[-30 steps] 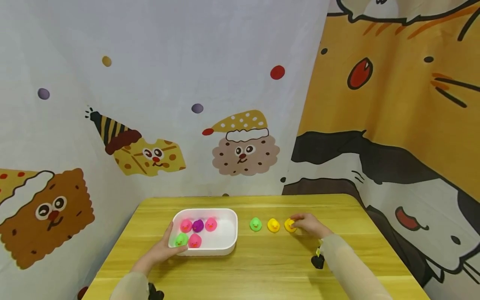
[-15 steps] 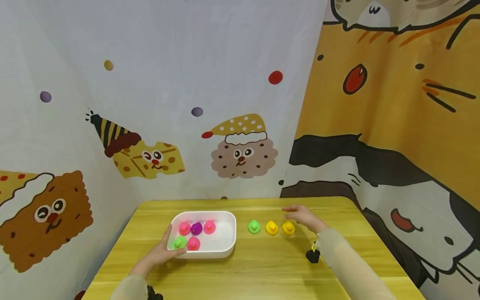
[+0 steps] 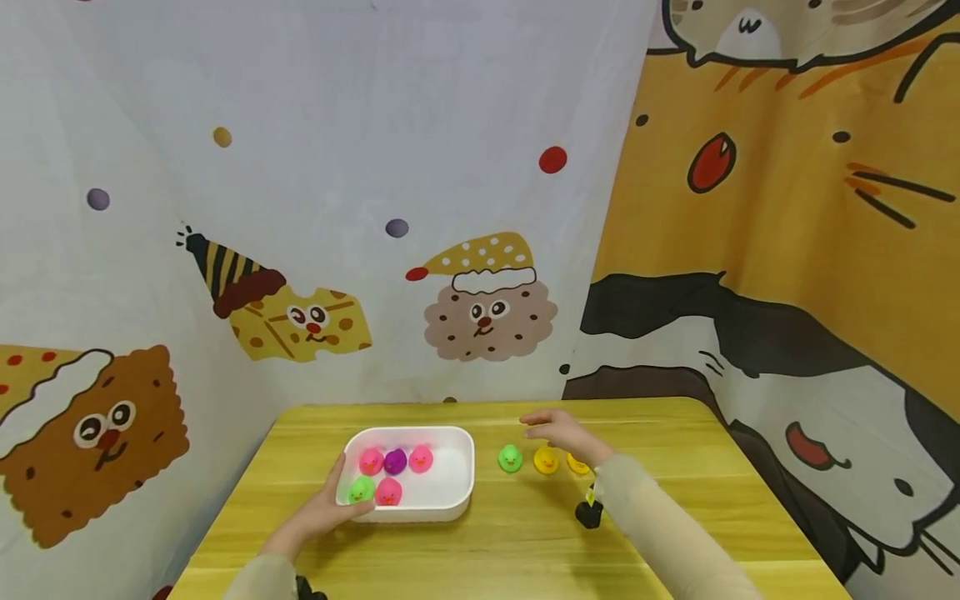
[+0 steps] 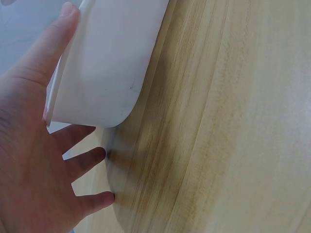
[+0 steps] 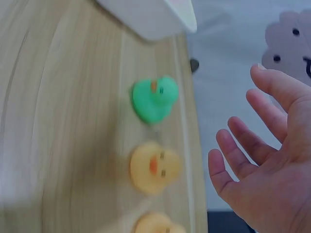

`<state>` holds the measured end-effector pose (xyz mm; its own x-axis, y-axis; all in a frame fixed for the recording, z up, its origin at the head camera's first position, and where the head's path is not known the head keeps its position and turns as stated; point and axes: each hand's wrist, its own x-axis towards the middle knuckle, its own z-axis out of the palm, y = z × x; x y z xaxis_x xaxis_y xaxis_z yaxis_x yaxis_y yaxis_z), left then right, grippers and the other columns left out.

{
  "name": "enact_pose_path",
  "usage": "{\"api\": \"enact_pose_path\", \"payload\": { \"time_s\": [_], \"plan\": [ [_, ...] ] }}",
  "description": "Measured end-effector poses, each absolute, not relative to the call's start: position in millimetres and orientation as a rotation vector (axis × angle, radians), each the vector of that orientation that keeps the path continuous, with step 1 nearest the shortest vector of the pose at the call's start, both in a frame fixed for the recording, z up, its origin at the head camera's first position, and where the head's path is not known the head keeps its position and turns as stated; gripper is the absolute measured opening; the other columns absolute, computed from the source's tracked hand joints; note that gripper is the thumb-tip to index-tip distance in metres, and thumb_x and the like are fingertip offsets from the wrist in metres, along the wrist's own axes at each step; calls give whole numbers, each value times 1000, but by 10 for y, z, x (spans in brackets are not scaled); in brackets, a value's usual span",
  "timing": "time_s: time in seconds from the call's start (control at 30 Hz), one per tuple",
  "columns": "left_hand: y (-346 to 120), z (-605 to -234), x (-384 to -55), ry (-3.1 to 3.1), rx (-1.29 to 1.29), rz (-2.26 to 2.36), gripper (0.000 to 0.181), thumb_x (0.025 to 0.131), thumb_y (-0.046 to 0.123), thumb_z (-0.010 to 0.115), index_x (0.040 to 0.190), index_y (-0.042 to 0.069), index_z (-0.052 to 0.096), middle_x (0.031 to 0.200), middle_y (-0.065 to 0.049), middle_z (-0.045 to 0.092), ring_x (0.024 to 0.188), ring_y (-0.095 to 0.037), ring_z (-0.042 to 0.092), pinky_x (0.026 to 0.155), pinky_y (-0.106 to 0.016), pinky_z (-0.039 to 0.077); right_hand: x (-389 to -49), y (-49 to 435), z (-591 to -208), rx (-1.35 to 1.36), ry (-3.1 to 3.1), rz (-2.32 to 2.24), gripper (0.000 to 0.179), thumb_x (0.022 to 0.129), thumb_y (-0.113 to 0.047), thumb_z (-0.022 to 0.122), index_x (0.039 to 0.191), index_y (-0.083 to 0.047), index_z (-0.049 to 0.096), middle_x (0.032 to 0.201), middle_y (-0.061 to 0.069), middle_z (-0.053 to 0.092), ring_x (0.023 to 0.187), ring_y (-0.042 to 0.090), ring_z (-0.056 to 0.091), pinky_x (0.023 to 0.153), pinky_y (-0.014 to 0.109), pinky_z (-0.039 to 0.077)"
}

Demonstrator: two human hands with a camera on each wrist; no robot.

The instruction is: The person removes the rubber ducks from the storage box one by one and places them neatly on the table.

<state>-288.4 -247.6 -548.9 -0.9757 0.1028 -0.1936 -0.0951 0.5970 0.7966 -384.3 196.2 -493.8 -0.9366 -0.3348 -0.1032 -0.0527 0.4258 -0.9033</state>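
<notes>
In the head view I count eight toy ducks: three pink ducks (image 3: 421,458), one purple duck (image 3: 395,462) and one green duck (image 3: 362,489) inside the white tub (image 3: 448,467), and, in a row on the wooden table (image 3: 450,554) just beyond it, a second green duck (image 3: 510,458) and two yellow ducks (image 3: 546,461), the outer one partly hidden by the right arm. The left hand (image 3: 318,507) rests against the tub's near left corner; the right hand (image 3: 564,434) hangs over the row, between the green one and the yellows. In the left wrist view, that hand is spread wide, thumb stretched along the tub's rim, the other fingers fanned apart below the corner. In the right wrist view, the right hand is loosely open, palm showing, fingers separated and slightly bent, apart from all three ducks there, with the tub's corner at the top.
</notes>
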Motion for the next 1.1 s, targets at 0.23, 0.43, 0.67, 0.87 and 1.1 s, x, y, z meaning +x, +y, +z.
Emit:
{"api": "enact_pose_path", "payload": {
  "time_s": [0.23,0.43,0.67,0.87,1.1],
  "plan": [
    [-2478,-5477,-2880,2605,10,1349,117,82,40,76,154,6,-9,152,-37,11,133,-58,22,104,-70,22,-3913,1571,-4887,-424,2384,-1498,41,91,-24,68,127,-6,62,129,13,59,114,29,57,94,57,44],
    [-2457,-5440,-2893,2616,27,1328,116,82,40,76,154,6,-8,151,-38,13,132,-58,25,103,-70,24,-3939,1291,-4860,-462,2365,-1509,39,90,-22,69,125,-6,63,128,14,60,112,28,58,91,53,47],
    [-2470,-5460,-2908,2593,6,1296,117,83,43,74,153,6,-11,151,-38,11,131,-60,25,102,-71,25,-3960,973,-4892,-481,2334,-1495,39,89,-21,69,125,-7,64,129,14,60,112,27,58,92,51,48],
    [-2494,-5470,-2895,2603,37,1308,117,83,42,75,153,4,-11,151,-39,9,132,-59,25,103,-70,24,-3957,737,-4925,-483,2304,-1528,38,88,-20,72,122,-6,65,127,17,61,104,23,60,90,52,49],
    [-2468,-5427,-2865,2603,37,1338,118,81,38,77,153,4,-9,151,-38,11,130,-59,29,102,-69,27,-3973,561,-5017,-474,2224,-1597,41,88,-15,72,123,2,62,123,18,62,101,23,62,92,53,49]
  ]
}}
